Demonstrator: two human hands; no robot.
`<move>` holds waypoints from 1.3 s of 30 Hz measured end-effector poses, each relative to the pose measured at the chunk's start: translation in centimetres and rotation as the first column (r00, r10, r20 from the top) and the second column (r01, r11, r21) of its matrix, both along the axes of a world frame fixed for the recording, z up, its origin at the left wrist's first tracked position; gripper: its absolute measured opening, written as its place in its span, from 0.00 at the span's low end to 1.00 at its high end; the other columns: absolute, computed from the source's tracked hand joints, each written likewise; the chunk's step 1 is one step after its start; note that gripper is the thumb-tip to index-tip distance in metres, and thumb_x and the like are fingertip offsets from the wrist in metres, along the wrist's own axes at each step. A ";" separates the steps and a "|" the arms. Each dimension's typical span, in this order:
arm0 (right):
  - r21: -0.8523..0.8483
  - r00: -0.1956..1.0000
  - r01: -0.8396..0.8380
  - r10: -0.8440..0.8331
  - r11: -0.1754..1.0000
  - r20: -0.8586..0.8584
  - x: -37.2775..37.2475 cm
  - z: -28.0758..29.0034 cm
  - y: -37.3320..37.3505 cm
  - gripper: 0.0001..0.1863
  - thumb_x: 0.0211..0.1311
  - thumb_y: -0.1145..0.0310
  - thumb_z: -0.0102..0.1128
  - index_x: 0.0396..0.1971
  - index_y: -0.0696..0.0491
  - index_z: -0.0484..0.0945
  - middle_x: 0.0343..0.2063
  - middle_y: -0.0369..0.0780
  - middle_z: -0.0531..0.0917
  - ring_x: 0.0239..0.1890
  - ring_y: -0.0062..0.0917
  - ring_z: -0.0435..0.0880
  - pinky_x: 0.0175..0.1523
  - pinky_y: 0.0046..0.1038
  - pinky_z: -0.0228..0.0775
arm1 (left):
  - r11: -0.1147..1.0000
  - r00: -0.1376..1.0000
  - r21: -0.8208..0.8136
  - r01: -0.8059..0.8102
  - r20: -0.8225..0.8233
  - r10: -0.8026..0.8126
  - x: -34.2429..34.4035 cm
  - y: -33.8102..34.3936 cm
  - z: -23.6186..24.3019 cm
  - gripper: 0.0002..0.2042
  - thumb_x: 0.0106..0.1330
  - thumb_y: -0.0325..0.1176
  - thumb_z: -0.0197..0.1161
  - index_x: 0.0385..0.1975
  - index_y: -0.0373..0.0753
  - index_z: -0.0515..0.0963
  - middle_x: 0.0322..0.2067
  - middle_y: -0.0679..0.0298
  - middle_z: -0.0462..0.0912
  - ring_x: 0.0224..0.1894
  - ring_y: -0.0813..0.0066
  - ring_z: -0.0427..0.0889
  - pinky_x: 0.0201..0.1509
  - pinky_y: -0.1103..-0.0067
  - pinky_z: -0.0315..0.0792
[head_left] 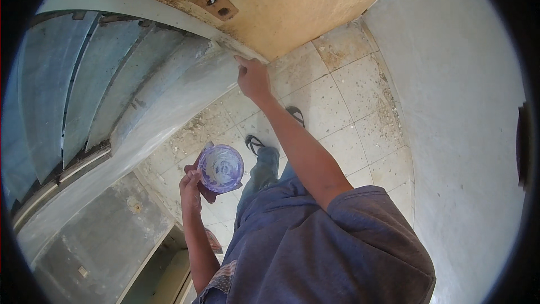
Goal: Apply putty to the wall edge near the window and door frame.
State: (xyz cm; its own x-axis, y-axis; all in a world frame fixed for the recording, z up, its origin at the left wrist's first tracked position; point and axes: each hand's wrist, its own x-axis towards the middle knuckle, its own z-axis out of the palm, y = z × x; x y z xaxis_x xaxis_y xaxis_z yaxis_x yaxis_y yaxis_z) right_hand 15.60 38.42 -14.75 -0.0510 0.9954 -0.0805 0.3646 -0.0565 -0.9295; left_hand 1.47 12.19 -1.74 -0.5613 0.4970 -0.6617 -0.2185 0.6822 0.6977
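Note:
My left hand (192, 183) grips a round purple plastic tub (221, 169), its inside smeared with white paste; part of a flat grayish item shows behind the tub's rim, too hidden to make out. Up near the corner, my right hand (253, 79) has its index finger stretched out at the pale window surround (216, 56), touching or very close to it; the other fingers are curled or hidden, and I see nothing held. The slanted glass louvres (84, 79) lie to the left of that hand.
A stained ochre panel (292, 5) with a damaged latch plate faces me. A pale wall (455, 107) rises at the right. My sandaled feet stand on debris-flecked floor tiles (337, 95). A grey ledge (107, 231) with an opening below it is at the lower left.

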 end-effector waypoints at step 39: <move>0.262 0.964 -0.126 0.055 0.957 0.262 -1.5 4.4 -2.7 0.22 0.55 0.76 0.55 0.52 0.52 0.75 0.37 0.45 0.73 0.37 0.39 0.78 0.40 0.38 0.73 | 0.998 0.997 0.055 -0.030 0.076 0.026 -3.6 -3.5 -2.2 0.04 0.64 0.29 0.57 0.29 0.38 0.77 0.27 0.72 0.77 0.30 0.83 0.73 0.40 0.85 0.65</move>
State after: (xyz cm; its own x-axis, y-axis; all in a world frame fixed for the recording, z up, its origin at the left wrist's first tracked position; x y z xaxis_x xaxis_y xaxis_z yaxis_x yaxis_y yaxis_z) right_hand 14.13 35.69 -10.35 -0.1553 0.9726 0.1728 0.5780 0.2313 -0.7826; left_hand -2.13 8.64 -3.97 -0.5251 0.5197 -0.6740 -0.2901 0.6352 0.7158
